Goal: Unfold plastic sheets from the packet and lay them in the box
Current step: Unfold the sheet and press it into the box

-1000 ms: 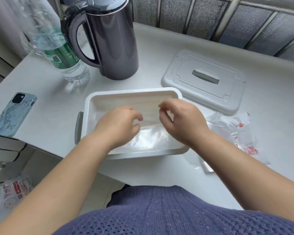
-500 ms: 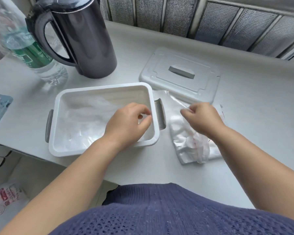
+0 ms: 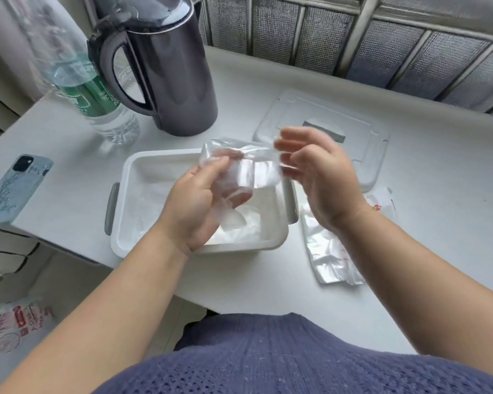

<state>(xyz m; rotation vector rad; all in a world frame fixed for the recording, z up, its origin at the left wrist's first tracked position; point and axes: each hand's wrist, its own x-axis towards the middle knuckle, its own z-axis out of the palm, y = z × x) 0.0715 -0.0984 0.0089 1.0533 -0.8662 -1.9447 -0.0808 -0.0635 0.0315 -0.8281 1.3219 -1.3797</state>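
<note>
1. Centre frame: plastic sheet [image 3: 248,172] pinched by fingers of left hand [image 3: 194,206] above box [image 3: 131,177], seemingly for unfolding;
2. right hand [image 3: 319,180] at sheet's edge, fingers blurred, grip untellable;
3. packet [image 3: 330,251] right of box on tabletop [image 3: 424,223].

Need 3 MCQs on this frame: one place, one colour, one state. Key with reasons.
1. The packet lies: A on the table, right of the box; B inside the box; C under the box.
2. The bottle label is: A red; B green; C yellow.
3. The left hand: A rests empty; B presses the table; C grips a plastic sheet.
Key: 1 A, it lies flat past the box's right handle. 2 B, a green band wraps the bottle. 3 C, its fingers curl round the sheet.
</note>
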